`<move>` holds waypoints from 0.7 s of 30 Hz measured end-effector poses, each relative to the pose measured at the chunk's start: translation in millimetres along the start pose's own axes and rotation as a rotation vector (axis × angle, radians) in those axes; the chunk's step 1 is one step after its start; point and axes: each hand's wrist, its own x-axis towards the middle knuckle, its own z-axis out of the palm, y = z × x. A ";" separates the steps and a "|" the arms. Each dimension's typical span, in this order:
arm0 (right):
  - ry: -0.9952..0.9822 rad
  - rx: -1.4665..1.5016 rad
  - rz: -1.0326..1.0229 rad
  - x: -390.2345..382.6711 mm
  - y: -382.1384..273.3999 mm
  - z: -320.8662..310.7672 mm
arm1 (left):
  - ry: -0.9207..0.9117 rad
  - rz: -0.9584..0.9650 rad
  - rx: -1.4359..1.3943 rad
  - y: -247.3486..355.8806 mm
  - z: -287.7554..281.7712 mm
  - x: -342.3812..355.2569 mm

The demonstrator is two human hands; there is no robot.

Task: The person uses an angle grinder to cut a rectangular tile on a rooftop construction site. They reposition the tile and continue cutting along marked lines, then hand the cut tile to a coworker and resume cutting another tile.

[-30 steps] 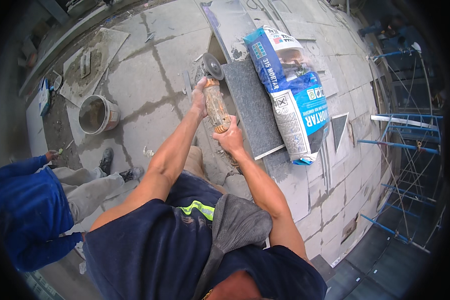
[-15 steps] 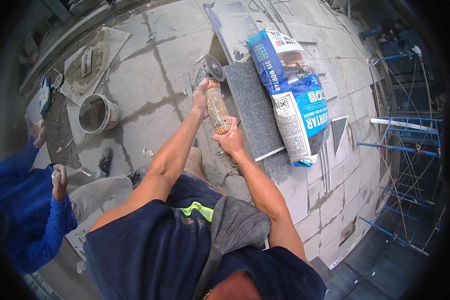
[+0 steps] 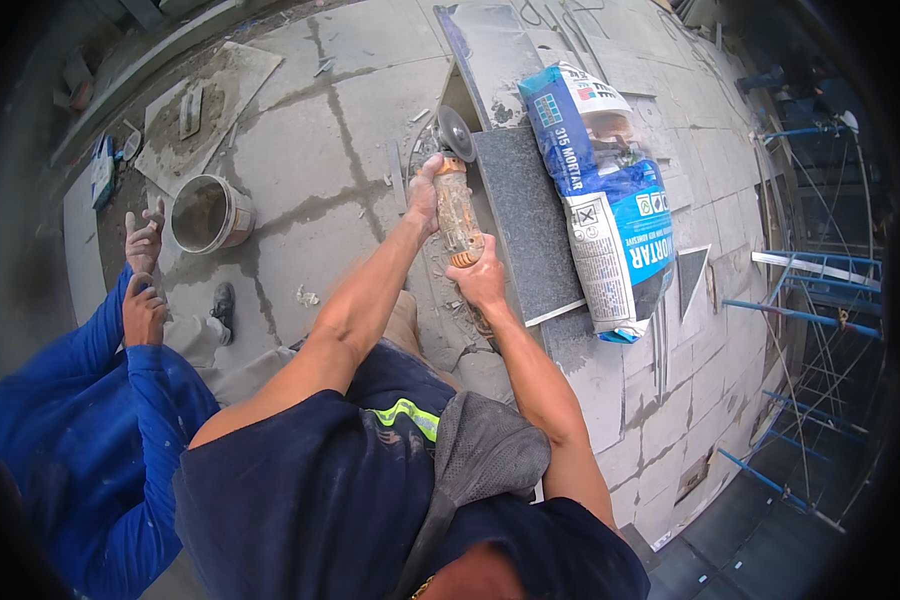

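An angle grinder (image 3: 458, 212), orange-bodied and caked with pale dust, is gripped in both my hands. My left hand (image 3: 425, 195) wraps its front end, close behind the round cutting disc (image 3: 455, 133). Farther back, my right hand (image 3: 481, 277) closes around the rear of the body. The disc stands at the left edge of a dark grey speckled stone slab (image 3: 525, 220), near its far left corner; whether it touches the stone I cannot tell. On the slab's right side lies a large blue and white sack (image 3: 610, 210).
To my left a co-worker in a blue sleeve (image 3: 90, 325) holds both hands (image 3: 143, 245) raised. A dirty white bucket (image 3: 210, 215) stands beyond, near a mortar-smeared board (image 3: 210, 110). Blue scaffolding (image 3: 810, 310) rises at the right. Another slab (image 3: 490, 60) lies at the far side.
The whole view has shifted, so the grinder, slab and sack sit farther right. My grip looks the same. The co-worker's hands have come closer together.
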 end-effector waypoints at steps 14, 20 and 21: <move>0.072 -0.054 -0.085 -11.5 -7.3 -0.7 | -0.058 0.010 -0.019 -4.2 -7.3 -0.8; 0.059 -0.051 -0.056 -14.0 -9.6 -1.3 | -0.032 -0.008 0.026 -10.4 -16.5 7.3; 0.045 -0.044 -0.035 -15.2 -12.5 -1.9 | -0.036 -0.011 0.030 -9.9 -17.4 6.9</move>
